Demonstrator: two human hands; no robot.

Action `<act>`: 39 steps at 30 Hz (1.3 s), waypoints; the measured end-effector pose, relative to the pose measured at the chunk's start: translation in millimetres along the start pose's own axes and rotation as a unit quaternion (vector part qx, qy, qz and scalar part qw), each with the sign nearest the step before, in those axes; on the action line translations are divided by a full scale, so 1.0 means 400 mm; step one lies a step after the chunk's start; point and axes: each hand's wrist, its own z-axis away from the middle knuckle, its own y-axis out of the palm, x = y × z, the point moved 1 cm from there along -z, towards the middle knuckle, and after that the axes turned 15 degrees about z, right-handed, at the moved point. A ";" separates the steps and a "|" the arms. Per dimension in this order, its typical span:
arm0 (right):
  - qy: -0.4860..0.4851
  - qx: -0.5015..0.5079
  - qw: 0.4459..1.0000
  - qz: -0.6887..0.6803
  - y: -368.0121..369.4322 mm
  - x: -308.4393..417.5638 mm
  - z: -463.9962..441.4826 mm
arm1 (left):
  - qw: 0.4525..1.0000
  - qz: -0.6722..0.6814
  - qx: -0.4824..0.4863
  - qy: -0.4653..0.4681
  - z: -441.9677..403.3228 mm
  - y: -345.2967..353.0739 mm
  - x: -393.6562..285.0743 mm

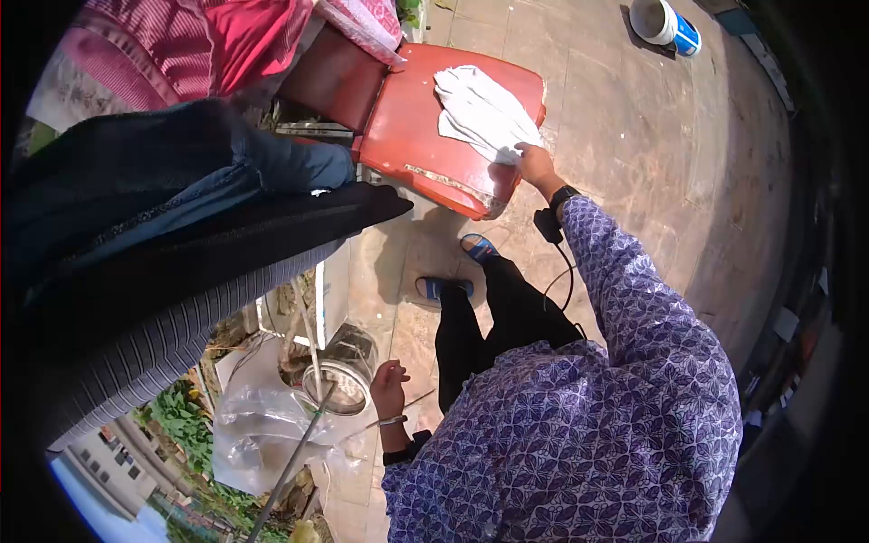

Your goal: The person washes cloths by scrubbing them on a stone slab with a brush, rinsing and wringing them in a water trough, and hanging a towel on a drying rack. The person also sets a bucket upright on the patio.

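Observation:
A white cloth (pixel 484 109) lies bunched on the red seat of a worn chair (pixel 416 118). At the cloth's lower right corner is my right hand (pixel 536 166), its fingers closed on the edge of the fabric. My left hand (pixel 389 385) hangs low, beside a round white bucket (pixel 337 387), touching nothing; its fingers are partly curled and apart. Dark clothes (pixel 208 163) and a striped garment (pixel 181 335) hang at the left.
Pink garments (pixel 181 50) hang at the upper left. A white and blue bucket (pixel 665 25) lies tipped at the upper right. Clear plastic sheeting (pixel 262 416) and a long rod (pixel 291 463) are at the lower left. A cable hangs near my right arm.

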 end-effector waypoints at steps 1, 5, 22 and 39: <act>0.020 0.000 1.000 0.018 0.003 0.014 -0.017 | 1.000 -0.024 0.000 -0.012 -0.001 -0.001 0.030; 0.016 0.043 0.989 0.140 0.064 0.068 -0.097 | 0.997 -0.048 -0.026 -0.052 0.001 0.027 0.052; -0.363 0.394 0.789 -0.301 -0.088 0.249 0.534 | 0.954 0.212 0.195 -0.084 -0.262 0.488 -0.122; -0.054 0.257 0.828 -0.495 -0.162 0.076 0.751 | 0.812 0.368 0.443 -0.099 0.172 0.452 -0.115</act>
